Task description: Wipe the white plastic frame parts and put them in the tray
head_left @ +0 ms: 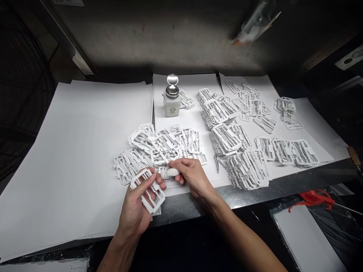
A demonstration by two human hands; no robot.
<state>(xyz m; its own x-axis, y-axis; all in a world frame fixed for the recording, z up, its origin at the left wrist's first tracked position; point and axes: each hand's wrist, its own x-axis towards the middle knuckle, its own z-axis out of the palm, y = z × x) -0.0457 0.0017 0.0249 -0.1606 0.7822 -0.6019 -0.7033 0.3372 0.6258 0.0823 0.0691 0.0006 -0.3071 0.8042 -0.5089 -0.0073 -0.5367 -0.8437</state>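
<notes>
My left hand (135, 215) is closed on a white plastic sprue frame (157, 207), thumb across its face and fingers behind. The frame is tilted above the table's front edge. Just to the right, my right hand (195, 177) pinches a small soft white wad (171, 172), maybe cotton or cloth. The wad is close to the left fingertips; I cannot tell if it touches the frame. Behind both hands lies a loose pile of similar white sprue frames (167, 145). A white square pump bottle (171, 107) with its metal lid raised stands beyond that pile.
Stacks of sprue frames (246, 170) stand to the right, with more scattered frames (256, 107) behind. Metal tweezers (217, 163) lie beside a stack. White paper (85, 151) covers the left side. Red-handled scissors (314, 198) are below the front edge at right.
</notes>
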